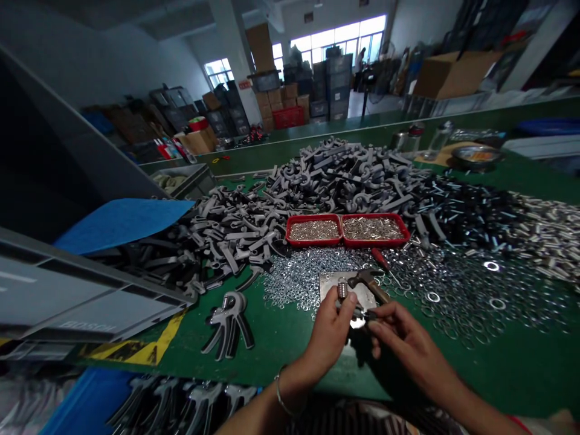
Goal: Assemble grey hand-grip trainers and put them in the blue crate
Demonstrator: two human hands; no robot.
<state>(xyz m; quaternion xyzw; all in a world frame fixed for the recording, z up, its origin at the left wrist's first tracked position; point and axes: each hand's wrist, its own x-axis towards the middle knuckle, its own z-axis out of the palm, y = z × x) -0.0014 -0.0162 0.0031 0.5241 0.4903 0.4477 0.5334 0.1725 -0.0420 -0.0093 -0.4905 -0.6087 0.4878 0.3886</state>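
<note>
My left hand (330,329) is closed on a metal coil spring (342,289), held upright between thumb and fingers. Close beside it, my right hand (405,335) pinches a small dark part (369,315) whose exact kind I cannot make out; the fingers partly hide it. Both hands are over a metal plate (328,283) on the green table. A hammer (372,283) lies across that plate, just beyond my fingers. Farther off rests a red-handled screwdriver (380,258). On the left, assembled grey-and-black hand grippers (230,323) lie on the table.
Two red trays (341,241) of small metal pieces stand behind a spread of metal rings (294,278). Grey handles (344,175) are heaped beyond. Black parts (471,205) and silver cylinders (550,229) lie at right. A grey crate (90,296) borders the left; a blue bin (86,402) sits below.
</note>
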